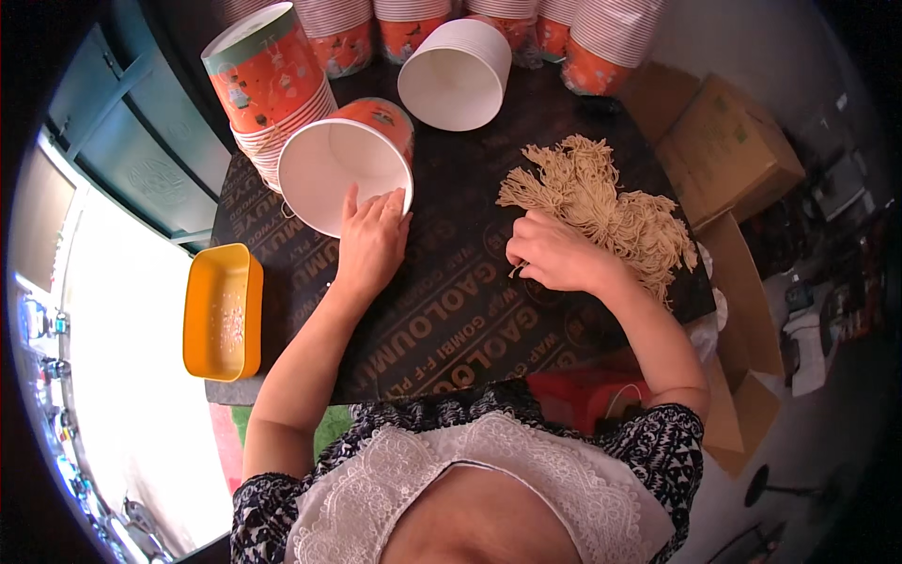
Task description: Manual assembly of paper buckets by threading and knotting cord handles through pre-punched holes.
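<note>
My left hand (372, 240) grips the near rim of an orange-printed paper bucket (315, 169), thumb side on the outside and some fingers reaching in. The bucket lies on its side, its white mouth facing me. My right hand (556, 252) is closed in a pinch at the near left edge of a heap of beige strings (601, 202). A short end of string shows under its fingertips; the rest of the grip is hidden. Behind, a second paper bucket (456, 75) lies tipped with its white inside showing. At the far left stands a stack of nested buckets (258, 80).
A yellow plastic tub (223, 310) with small white bits inside sits at the table's left edge. Several plastic-wrapped stacks of buckets (413, 36) line the back of the dark printed table (442, 329). Cardboard boxes (728, 146) stand to the right, a red stool (587, 390) below the front edge.
</note>
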Action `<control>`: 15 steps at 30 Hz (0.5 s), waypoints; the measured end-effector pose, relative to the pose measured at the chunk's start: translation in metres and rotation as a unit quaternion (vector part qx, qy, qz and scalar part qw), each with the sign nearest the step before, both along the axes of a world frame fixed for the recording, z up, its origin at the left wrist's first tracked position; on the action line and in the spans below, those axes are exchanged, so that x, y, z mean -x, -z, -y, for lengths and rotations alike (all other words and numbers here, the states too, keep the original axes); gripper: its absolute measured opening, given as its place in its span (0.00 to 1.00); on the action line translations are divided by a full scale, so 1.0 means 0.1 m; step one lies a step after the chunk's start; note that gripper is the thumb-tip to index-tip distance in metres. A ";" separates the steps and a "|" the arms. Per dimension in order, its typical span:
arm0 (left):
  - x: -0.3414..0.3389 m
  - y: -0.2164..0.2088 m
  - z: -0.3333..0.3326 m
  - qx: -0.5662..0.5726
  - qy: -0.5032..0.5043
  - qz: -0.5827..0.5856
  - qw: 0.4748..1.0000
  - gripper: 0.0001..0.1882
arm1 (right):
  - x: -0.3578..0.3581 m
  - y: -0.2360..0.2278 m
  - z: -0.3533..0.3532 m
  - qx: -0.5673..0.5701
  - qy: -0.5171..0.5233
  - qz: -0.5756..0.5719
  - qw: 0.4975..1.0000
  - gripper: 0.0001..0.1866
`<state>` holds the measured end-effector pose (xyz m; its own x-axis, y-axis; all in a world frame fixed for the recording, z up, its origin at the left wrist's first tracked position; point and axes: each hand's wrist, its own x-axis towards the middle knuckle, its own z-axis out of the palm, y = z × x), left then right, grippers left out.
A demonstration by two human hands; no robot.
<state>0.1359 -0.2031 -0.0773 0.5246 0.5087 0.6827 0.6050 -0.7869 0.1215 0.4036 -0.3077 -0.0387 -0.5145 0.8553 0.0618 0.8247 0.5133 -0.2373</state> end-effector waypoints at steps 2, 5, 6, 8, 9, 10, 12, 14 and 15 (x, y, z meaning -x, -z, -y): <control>-0.01 -0.01 0.01 0.003 0.002 0.003 1.000 0.19 | 0.02 0.04 -0.01 -0.009 -0.004 -0.022 1.000 0.08; -0.01 -0.02 0.02 0.011 0.005 0.006 1.000 0.19 | 0.05 0.12 -0.04 -0.049 -0.015 -0.026 0.998 0.07; -0.01 -0.02 0.02 0.016 0.006 0.008 1.000 0.19 | 0.07 0.13 -0.04 -0.038 -0.021 -0.008 0.999 0.04; -0.02 -0.02 0.02 0.020 0.006 0.008 1.000 0.19 | 0.13 0.12 -0.05 -0.029 -0.028 0.010 0.999 0.03; -0.02 -0.01 0.02 0.025 0.007 0.009 1.000 0.20 | 0.18 0.11 -0.06 -0.030 -0.041 0.042 0.998 0.04; -0.01 -0.01 0.01 0.024 0.005 0.009 1.000 0.20 | 0.26 0.10 -0.08 -0.031 -0.057 0.074 0.995 0.05; -0.04 0.00 0.00 0.027 0.007 0.009 1.000 0.20 | 0.57 0.12 -0.14 -0.073 -0.118 0.030 0.990 0.07; -0.02 0.03 -0.01 0.024 0.005 0.013 1.000 0.19 | 1.12 0.03 -0.10 -0.082 -0.198 -0.027 0.976 0.03; -0.07 0.00 -0.01 0.017 0.012 0.015 1.000 0.19 | 1.37 0.06 -0.03 -0.075 -0.227 -0.095 0.966 0.06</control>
